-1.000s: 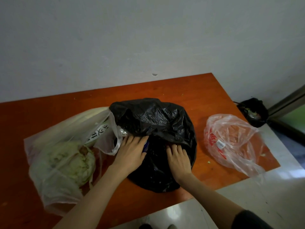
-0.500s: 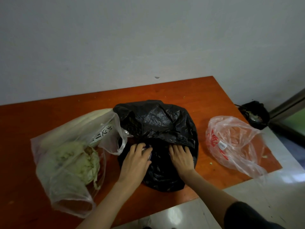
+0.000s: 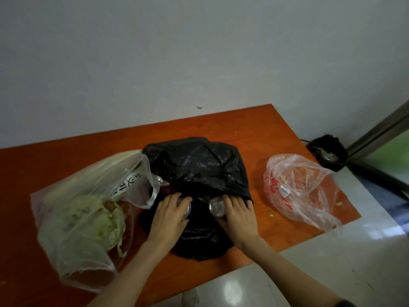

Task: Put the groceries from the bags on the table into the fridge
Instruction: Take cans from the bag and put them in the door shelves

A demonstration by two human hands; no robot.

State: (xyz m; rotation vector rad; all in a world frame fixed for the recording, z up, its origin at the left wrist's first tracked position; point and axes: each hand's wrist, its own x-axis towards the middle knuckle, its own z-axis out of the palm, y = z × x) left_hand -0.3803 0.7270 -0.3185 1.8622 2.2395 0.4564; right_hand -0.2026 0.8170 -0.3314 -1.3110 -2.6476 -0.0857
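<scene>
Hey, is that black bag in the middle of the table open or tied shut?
Open. The black bag gapes toward the person, and both hands reach into its mouth, each gripping a can.

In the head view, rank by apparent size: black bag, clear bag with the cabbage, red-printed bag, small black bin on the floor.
1-2. clear bag with the cabbage and black bag: look alike, unranked
3. red-printed bag
4. small black bin, though it sits farther away
</scene>
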